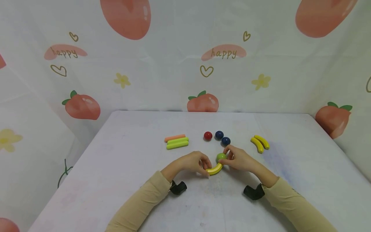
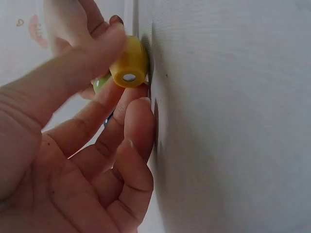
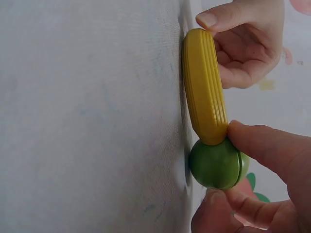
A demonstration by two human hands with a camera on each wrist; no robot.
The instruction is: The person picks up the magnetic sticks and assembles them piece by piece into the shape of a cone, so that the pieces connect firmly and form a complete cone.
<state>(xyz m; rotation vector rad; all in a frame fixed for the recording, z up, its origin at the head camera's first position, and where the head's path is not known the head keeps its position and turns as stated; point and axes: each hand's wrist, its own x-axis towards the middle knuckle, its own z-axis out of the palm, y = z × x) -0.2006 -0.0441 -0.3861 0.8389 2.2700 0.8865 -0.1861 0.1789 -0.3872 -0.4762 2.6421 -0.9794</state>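
Observation:
A curved yellow stick (image 1: pixel 214 170) lies close over the table near its middle, its far end against a green ball (image 1: pixel 221 156). My left hand (image 1: pixel 193 161) pinches the stick's near end between thumb and fingers. That end of the yellow stick (image 2: pixel 130 63) shows a round silvery inset in the left wrist view. With thumb and fingertips, my right hand (image 1: pixel 240 159) grips the green ball from the right. In the right wrist view the green ball (image 3: pixel 216 164) touches the ribbed yellow stick (image 3: pixel 204 85), and the right thumb sits where they meet.
Behind the hands are a red ball (image 1: pixel 207 136) and two dark blue balls, one blue ball (image 1: pixel 225 141) near the right fingertips. An orange stick (image 1: pixel 175 138) and two lime sticks (image 1: pixel 177 145) lie left. Two curved yellow sticks (image 1: pixel 257 145) lie right, on the white table (image 1: pixel 139 135).

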